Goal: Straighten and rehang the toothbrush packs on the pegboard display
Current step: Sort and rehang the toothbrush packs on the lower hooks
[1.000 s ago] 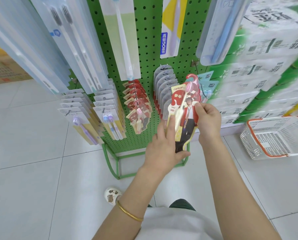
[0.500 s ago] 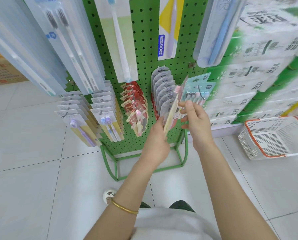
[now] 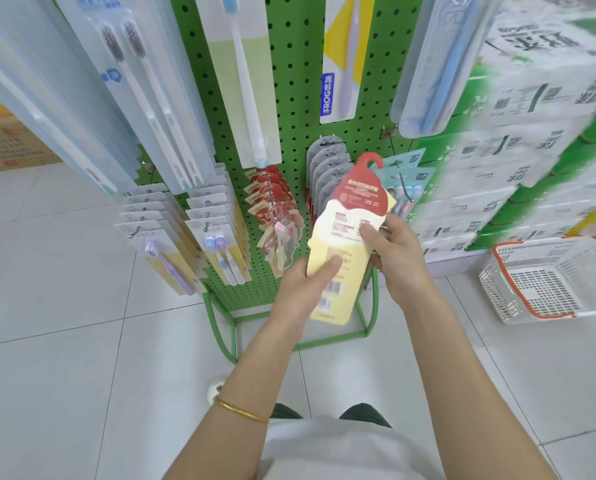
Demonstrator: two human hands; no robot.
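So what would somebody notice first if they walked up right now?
The red and cream pack in the middle, held up by the left hand and the right hand, its barcoded back facing us. Behind it stands the bright green pegboard, hung with rows of toothbrush packs. A white basket with an orange rim sits on the floor at the right.

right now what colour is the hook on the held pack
Red hook on the pack; best in head view.
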